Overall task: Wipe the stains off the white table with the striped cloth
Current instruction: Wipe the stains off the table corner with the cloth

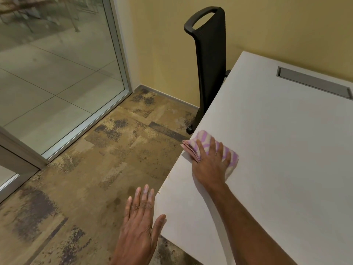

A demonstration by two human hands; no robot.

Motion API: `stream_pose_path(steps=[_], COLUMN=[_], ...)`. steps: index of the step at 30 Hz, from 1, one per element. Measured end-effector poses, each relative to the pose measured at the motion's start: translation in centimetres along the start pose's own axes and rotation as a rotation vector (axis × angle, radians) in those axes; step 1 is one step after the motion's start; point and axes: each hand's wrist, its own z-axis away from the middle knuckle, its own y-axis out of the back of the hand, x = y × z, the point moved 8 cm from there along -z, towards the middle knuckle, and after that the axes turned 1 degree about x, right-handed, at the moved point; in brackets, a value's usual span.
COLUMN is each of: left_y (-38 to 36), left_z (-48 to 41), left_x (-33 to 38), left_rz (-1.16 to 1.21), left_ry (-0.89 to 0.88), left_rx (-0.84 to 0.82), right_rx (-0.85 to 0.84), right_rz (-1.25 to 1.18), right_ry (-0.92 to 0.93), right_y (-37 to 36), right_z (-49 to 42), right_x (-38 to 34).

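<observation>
The white table (277, 150) fills the right side of the view, its left edge running diagonally. A folded cloth with purple and cream stripes (205, 140) lies on the table right at that left edge. My right hand (210, 163) lies flat on top of the cloth, fingers spread, pressing it onto the surface. My left hand (140, 220) hovers flat and open beside the table, over the floor, its thumb touching the table's edge. Faint brownish marks show along the edge near my left hand.
A black office chair (210, 64) stands against the far left edge of the table, by the yellow wall. A grey cable slot (313, 83) is set into the tabletop at the back. A glass partition (57, 73) borders the mottled carpet on the left.
</observation>
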Motion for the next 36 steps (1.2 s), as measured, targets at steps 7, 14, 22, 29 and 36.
stream_pose_path(steps=[7, 14, 22, 29, 36], left_y=[0.4, 2.5, 4.5, 5.9, 6.6], left_z=[-0.1, 0.0, 1.1, 2.9, 4.4], left_x=[0.5, 1.7, 1.5, 2.0, 3.1], left_rz=[0.020, 0.081, 0.130, 0.146, 0.174], left_ry=[0.015, 0.046, 0.112, 0.122, 0.150], left_rx=[0.030, 0.106, 0.150, 0.204, 0.182], right_rx=[-0.019, -0.081, -0.174, -0.168, -0.196], right_rz=[0.011, -0.067, -0.134, -0.237, -0.252], right_ry=[0.159, 0.315, 0.473, 0.550, 0.581], right_y=[-0.7, -0.7, -0.7, 0.5, 1.5], right_z=[-0.6, 2.6, 9.5, 15.7, 19.8], right_x=[-2.3, -5.3, -8.4, -8.8, -6.3])
